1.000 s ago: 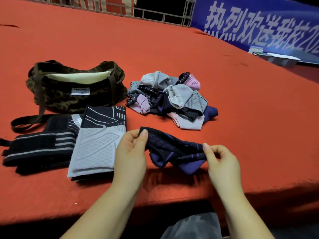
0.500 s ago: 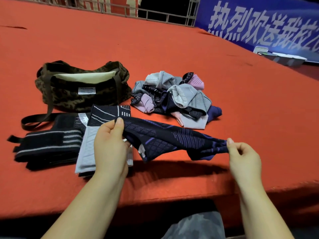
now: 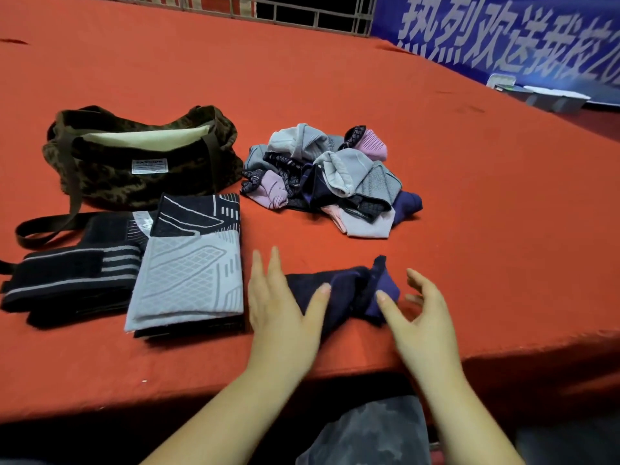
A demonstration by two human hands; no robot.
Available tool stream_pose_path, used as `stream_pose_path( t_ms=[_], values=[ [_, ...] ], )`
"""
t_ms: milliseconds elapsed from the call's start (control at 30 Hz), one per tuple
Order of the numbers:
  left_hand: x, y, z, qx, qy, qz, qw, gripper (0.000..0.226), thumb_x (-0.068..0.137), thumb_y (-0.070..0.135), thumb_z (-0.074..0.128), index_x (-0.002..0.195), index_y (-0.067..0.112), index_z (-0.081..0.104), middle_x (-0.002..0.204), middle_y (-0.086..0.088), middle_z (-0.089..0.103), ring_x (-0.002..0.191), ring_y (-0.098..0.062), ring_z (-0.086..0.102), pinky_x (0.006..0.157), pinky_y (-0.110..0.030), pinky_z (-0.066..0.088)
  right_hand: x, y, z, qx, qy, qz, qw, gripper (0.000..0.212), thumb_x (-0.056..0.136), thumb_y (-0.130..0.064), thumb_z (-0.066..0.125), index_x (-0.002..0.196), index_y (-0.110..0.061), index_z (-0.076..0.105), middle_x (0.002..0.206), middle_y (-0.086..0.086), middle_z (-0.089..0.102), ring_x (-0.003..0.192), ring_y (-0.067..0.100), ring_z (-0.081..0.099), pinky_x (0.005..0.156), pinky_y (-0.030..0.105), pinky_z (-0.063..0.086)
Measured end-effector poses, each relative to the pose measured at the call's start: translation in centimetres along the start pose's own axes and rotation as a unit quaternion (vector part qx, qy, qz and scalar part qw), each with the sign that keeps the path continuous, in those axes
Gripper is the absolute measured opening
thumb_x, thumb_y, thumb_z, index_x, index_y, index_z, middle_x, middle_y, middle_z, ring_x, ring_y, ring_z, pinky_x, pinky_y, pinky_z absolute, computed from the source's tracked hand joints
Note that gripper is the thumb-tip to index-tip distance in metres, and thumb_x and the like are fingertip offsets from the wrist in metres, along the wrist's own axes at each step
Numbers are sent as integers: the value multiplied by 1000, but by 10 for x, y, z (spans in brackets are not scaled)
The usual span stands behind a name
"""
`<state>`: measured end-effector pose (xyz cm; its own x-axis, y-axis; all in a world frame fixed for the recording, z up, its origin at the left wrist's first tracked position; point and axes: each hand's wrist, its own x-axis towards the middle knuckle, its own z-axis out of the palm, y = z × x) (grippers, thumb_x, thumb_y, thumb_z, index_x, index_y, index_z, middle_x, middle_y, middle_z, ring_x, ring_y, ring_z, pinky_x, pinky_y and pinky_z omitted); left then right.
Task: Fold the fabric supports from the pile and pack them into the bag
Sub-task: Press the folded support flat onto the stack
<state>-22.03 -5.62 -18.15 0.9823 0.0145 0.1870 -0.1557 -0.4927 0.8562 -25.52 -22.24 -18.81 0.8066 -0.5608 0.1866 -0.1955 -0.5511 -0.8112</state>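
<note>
Flattening a navy support (image 3: 349, 290) on the counter (image 3: 469, 196), left hand (image 3: 285, 317) spread flat on it, right hand (image 3: 419, 317) loose beside it, gripping nothing. Two folded ones (image 3: 191, 273) wait by the bag (image 3: 134, 162); the pile (image 3: 328, 176) is still big, so lots left.

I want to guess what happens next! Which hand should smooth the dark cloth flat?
Probably the left hand. It already lies flat on the dark cloth with straight fingers. The right hand is open beside the bunched end, seemingly just off it.
</note>
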Motion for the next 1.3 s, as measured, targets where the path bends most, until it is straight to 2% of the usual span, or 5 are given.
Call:
stream_pose_path(
  t_ms=[133,433,567,767,1300],
  values=[
    [-14,-13,3,185,-34,222,957,63,82,51,46,132,12,50,141,-12,46,130,-29,43,110,-42,20,-21,10,12,-76,83,-133,985,34,71,-18,81,100,-15,64,111,3,59,107,21,53,96,35,38],
    [4,-29,7,307,-74,190,929,75,49,8,85,121,3,61,97,-10,70,91,-28,68,89,-47,51,-16,0,26,-154,141,-247,946,23,78,-34,57,91,-22,72,113,5,61,115,26,45,101,44,30],
    [11,-13,3,333,-98,180,920,56,89,11,49,142,25,40,113,-3,67,110,-24,57,103,-29,33,-8,-3,35,-228,120,-209,943,38,77,-49,53,94,-22,73,120,7,60,123,29,40,110,46,16],
    [4,-12,3,233,-101,167,953,39,93,22,52,131,30,54,107,-1,69,101,-24,59,87,-31,41,9,4,39,-258,105,-138,950,29,73,-45,69,86,-20,74,123,8,60,130,32,38,111,48,7],
    [25,14,-28,161,-62,154,973,32,88,15,53,113,31,63,102,2,70,99,-24,61,83,-35,45,54,10,-35,-21,223,-6,974,19,88,-28,61,86,-11,67,109,15,66,108,33,56,98,39,38]
  ],
)
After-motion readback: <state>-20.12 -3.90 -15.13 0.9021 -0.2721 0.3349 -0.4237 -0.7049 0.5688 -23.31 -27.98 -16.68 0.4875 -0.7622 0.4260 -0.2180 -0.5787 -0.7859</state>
